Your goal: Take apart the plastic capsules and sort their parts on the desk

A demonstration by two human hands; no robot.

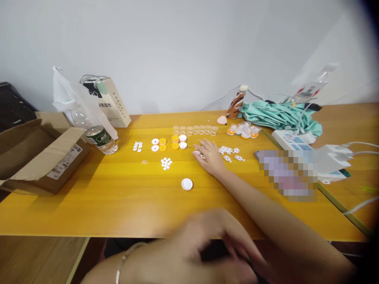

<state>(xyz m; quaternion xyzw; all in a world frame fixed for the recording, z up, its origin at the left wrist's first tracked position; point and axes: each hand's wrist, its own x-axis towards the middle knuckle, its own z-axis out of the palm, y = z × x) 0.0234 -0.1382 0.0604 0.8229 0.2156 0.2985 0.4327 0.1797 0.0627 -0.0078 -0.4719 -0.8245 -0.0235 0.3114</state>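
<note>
White lattices (226,150): some partly covered by the fingers of the right hand (211,158); the others lie on the bench (130,209) just right of it.
Right fingers: palm down, spread and nearly straight, laid loosely over the lattices; whether they press on them or sit just above, cannot tell.
Left hand (216,236): at the front edge of the bench, blurred; fingers bent; how far open, and whether anything is held, cannot tell. Thin bracelet (123,257) at the wrist.
White cap (186,184): alone on the bench between the hands, hollow side up.
Clear cups (196,130): in a row behind the right hand.
Yellow and white rings (175,146): left of the right hand, two groups of four, each a yellow pair beside a white pair.
White discs (166,163): loose cluster in front of the rings.
Tiny bits (144,162): left of the discs; too small to make out.
Small white parts (137,146): bunched left of the rings.
Orange-based cups (245,131): clustered behind and right of the lattices.
Brown bottle (235,104): upright, near the teal cloth (272,114).
Carton (66,167): far left, flaps open; water bottle (102,139) tilted beside it.
</note>
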